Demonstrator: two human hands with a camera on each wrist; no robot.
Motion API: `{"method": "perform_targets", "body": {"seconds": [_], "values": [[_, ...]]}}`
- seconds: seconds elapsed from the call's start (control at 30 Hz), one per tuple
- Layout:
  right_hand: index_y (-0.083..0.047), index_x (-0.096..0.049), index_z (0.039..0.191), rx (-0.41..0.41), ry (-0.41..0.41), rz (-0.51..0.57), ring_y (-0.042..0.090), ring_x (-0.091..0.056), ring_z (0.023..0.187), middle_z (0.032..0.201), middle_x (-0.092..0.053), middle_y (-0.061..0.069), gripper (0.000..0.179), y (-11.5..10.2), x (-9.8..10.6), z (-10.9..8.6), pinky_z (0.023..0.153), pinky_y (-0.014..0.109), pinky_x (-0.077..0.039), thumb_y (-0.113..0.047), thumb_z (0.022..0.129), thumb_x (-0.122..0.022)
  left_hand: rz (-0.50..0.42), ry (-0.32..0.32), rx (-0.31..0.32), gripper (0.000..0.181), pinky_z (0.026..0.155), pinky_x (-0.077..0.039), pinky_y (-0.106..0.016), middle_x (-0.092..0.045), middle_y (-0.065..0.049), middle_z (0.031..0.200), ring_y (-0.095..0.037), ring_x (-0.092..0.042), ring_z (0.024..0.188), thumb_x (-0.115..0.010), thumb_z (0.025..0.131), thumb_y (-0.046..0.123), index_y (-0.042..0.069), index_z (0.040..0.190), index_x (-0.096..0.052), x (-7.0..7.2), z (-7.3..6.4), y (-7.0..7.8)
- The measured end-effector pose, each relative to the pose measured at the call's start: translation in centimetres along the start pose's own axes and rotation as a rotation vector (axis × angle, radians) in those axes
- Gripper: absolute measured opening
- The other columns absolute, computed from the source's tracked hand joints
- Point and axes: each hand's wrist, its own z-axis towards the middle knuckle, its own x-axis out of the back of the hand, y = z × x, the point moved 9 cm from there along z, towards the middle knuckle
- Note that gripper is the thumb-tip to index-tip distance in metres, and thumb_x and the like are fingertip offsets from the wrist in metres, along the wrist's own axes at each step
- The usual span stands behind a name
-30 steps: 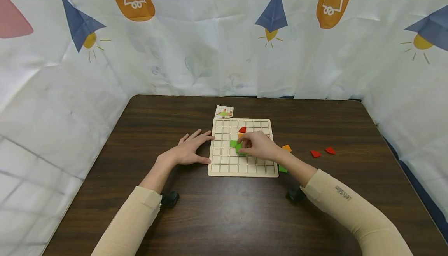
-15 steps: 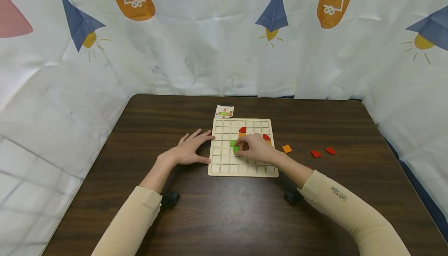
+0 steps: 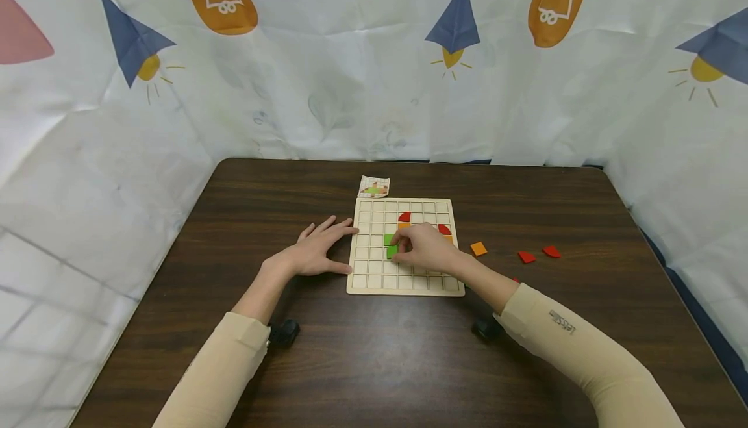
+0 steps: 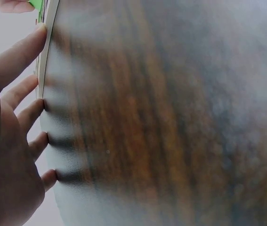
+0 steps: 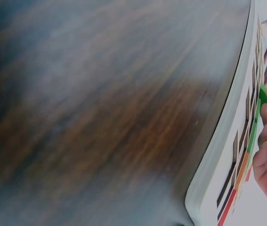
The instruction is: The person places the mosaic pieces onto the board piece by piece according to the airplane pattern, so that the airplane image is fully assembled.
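A pale wooden grid board (image 3: 374, 278) lies on the dark table. My right hand (image 3: 429, 249) is over its middle, pinching a green tile (image 3: 392, 252) between thumb and fingertips; in the right wrist view the green tile (image 5: 263, 94) stands tilted off the board. Another green tile (image 3: 388, 239) lies just behind it. Spread and flat, my left hand (image 3: 312, 252) has its thumb and index finger against the board's left edge, the other fingertips on the table. A red quarter-round tile (image 3: 404, 217) and an orange tile (image 3: 404, 225) sit on the board, partly bordered by my right hand.
On the right of the board, a red quarter-round tile (image 3: 444, 228) sits on it. Beside the board lie an orange tile (image 3: 478, 248) and two red tiles, one (image 3: 527, 257) nearer than the other (image 3: 552, 252). A small pattern card (image 3: 374, 187) lies behind the board.
My right hand has shifted slightly left with the green tile, bringing it under the other green tile. The orange tile right of the board has come fully into view. My left hand has stayed put.
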Motion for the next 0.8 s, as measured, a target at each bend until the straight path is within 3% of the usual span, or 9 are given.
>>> {"method": "perform_targets", "body": {"seconds": [0.8], "values": [[-0.006,-0.072,0.105,-0.024,-0.031,-0.014,0.007,-0.057,0.066,0.072,-0.062,-0.010,0.023,-0.46,-0.58,0.50,0.075,0.030,-0.051,-0.018,0.088,-0.084,-0.003,0.008,-0.007,0.088,0.120,0.001,-0.064,-0.015,-0.003,0.171,-0.031,-0.001,0.157,-0.076,0.090,0.052,0.024,0.162,-0.035,0.00,-0.09,-0.09]]}}
